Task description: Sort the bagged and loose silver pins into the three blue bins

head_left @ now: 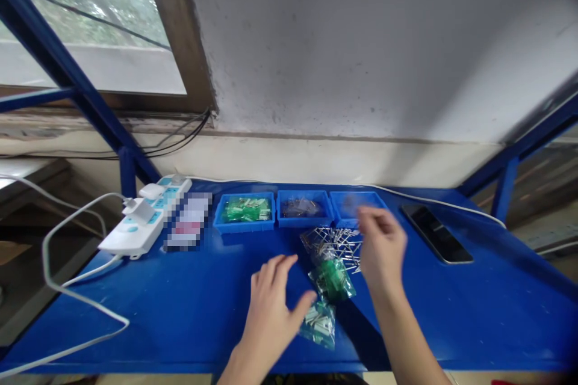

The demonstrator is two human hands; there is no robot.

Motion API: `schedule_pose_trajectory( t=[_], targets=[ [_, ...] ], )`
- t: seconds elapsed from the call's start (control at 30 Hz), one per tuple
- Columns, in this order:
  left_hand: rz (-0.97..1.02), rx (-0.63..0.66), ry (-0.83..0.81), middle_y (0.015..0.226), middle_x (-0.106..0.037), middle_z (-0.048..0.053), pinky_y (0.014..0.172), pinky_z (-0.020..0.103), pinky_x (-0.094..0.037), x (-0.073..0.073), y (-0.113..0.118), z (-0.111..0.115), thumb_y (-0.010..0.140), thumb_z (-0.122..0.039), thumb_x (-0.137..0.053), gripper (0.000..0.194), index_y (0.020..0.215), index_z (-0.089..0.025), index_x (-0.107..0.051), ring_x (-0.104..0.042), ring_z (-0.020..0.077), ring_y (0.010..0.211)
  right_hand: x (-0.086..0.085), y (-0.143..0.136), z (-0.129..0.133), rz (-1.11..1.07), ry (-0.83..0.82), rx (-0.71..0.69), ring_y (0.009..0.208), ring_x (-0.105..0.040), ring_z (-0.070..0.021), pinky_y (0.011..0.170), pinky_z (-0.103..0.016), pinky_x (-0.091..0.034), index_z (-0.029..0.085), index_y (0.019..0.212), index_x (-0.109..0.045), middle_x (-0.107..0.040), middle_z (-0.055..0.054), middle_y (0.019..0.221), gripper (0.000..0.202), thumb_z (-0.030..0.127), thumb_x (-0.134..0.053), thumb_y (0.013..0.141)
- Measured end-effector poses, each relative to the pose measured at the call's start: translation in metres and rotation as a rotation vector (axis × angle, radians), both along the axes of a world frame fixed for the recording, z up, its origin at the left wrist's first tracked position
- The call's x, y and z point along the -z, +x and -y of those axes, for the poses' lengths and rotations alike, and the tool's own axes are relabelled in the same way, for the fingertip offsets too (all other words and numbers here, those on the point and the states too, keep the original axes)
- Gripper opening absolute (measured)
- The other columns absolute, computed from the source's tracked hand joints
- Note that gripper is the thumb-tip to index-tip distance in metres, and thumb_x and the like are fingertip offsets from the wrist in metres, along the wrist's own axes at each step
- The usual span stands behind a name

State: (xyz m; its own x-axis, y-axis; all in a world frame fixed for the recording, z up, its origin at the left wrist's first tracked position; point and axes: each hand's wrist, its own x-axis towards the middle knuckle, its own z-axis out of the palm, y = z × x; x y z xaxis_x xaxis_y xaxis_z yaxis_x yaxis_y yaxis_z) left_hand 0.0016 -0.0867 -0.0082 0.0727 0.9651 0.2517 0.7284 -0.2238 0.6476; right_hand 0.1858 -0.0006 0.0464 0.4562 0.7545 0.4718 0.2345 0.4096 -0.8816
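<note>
My left hand (pixel 275 304) is over the blue table with thumb and fingers apart, holding nothing, its thumb beside a clear bag of pale pieces (pixel 320 323). My right hand (pixel 382 240) has its fingers drawn together near the right blue bin (pixel 356 204); whatever they may hold is too blurred to make out. Between the hands lie a bag with green contents (pixel 334 280) and a loose pile of thin metal pieces (pixel 345 243). The left bin (pixel 244 210) holds green and pale pieces, and the middle bin (pixel 303 207) holds a clear bag with small brownish parts.
A white power strip (pixel 139 222) with plugs and a looping white cable sits at the left, beside a pixelated flat object (pixel 189 221). At the right lies a dark phone (pixel 436 233). Blue frame bars rise at both sides, with a wall behind.
</note>
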Motion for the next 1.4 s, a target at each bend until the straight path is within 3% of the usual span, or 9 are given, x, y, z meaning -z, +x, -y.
schedule_pose_trajectory(
  t=[0.1,0.17,0.37,0.5,0.77,0.87,1.1,1.23,1.4],
  targets=[
    [-0.196,0.106,-0.079,0.129,-0.052,0.009,0.091,0.056,-0.036,0.008,0.007,0.02,0.075,-0.044,-0.065,0.049,0.121,-0.03,-0.053,-0.044,0.0369,0.117,-0.023,0.014,-0.007,-0.104,0.434,0.52,0.061,-0.048,-0.0127,0.058,-0.03,-0.04,0.021,0.08,-0.056,-0.048,0.001,0.071,0.006,0.026,-0.06,0.081],
    [-0.212,0.102,-0.119,0.126,-0.054,0.007,0.091,0.057,-0.034,0.013,0.008,0.026,0.076,-0.039,-0.065,0.033,0.106,-0.028,-0.059,-0.043,0.0373,0.118,-0.025,0.013,-0.009,0.144,0.585,0.639,0.071,-0.051,-0.0165,0.064,-0.034,-0.041,0.023,0.083,-0.057,-0.048,-0.002,0.076,0.006,0.02,-0.062,0.079],
    [0.064,-0.006,-0.233,0.084,-0.062,0.003,0.07,0.035,-0.046,0.006,-0.01,0.015,0.085,-0.029,-0.052,0.007,0.085,-0.022,-0.054,-0.057,0.0211,0.078,0.018,-0.019,-0.002,1.028,0.005,-0.081,0.094,-0.052,-0.028,0.074,-0.044,-0.043,0.025,0.094,-0.064,-0.059,-0.009,0.093,0.014,0.028,-0.056,0.084],
    [0.303,-0.048,-0.026,0.094,-0.059,0.005,0.072,0.029,-0.048,-0.005,-0.023,0.002,0.087,-0.027,-0.049,0.012,0.078,-0.021,-0.053,-0.058,0.0181,0.085,0.024,-0.036,0.028,0.838,-0.193,-0.273,0.081,-0.055,-0.0224,0.074,-0.04,-0.045,0.021,0.084,-0.063,-0.062,-0.005,0.081,0.02,0.035,-0.049,0.088],
    [0.294,0.116,0.208,0.131,-0.039,0.007,0.09,0.037,-0.048,-0.015,-0.014,-0.012,0.087,-0.014,-0.042,0.028,0.073,-0.021,-0.065,-0.041,0.0265,0.123,0.021,-0.046,0.05,0.303,-0.361,-0.701,0.048,-0.056,-0.0091,0.041,-0.018,-0.045,0.023,0.066,-0.056,-0.057,0.004,0.053,0.029,0.034,-0.047,0.091],
    [0.302,0.129,0.1,0.127,-0.045,0.008,0.091,0.037,-0.047,-0.01,-0.01,-0.02,0.091,-0.021,-0.042,0.024,0.094,-0.025,-0.065,-0.048,0.0235,0.116,0.017,-0.034,0.037,0.091,-0.309,-0.566,0.06,-0.063,-0.0125,0.052,-0.023,-0.052,0.023,0.075,-0.06,-0.064,0.001,0.066,0.015,0.033,-0.056,0.086],
    [-0.195,0.174,-0.171,0.109,-0.059,0.009,0.091,0.056,-0.038,-0.004,0.017,-0.037,0.082,-0.048,-0.056,0.038,0.109,-0.022,-0.057,-0.052,0.034,0.107,-0.024,0.012,-0.018,0.093,0.435,0.415,0.078,-0.057,-0.0152,0.066,-0.03,-0.048,0.019,0.091,-0.059,-0.055,-0.003,0.085,0.014,0.018,-0.064,0.077],
    [-0.286,0.277,-0.17,0.094,-0.061,0.005,0.085,0.047,-0.042,-0.01,0.024,-0.048,0.076,-0.041,-0.064,0.023,0.087,-0.021,-0.059,-0.056,0.0284,0.094,-0.009,0.035,-0.044,0.341,0.534,0.5,0.081,-0.056,-0.018,0.067,-0.033,-0.048,0.019,0.089,-0.059,-0.054,-0.005,0.085,0.015,0.014,-0.063,0.076],
    [-0.011,0.398,-0.301,0.071,-0.055,-0.002,0.058,0.025,-0.04,-0.01,0.006,-0.069,0.078,-0.027,-0.061,0.01,0.084,-0.022,-0.055,-0.053,0.0155,0.065,0.027,0.046,-0.046,0.509,0.45,0.484,0.082,-0.059,-0.0185,0.072,-0.036,-0.051,0.02,0.093,-0.058,-0.057,-0.005,0.087,0.019,0.013,-0.062,0.075]
  ],
)
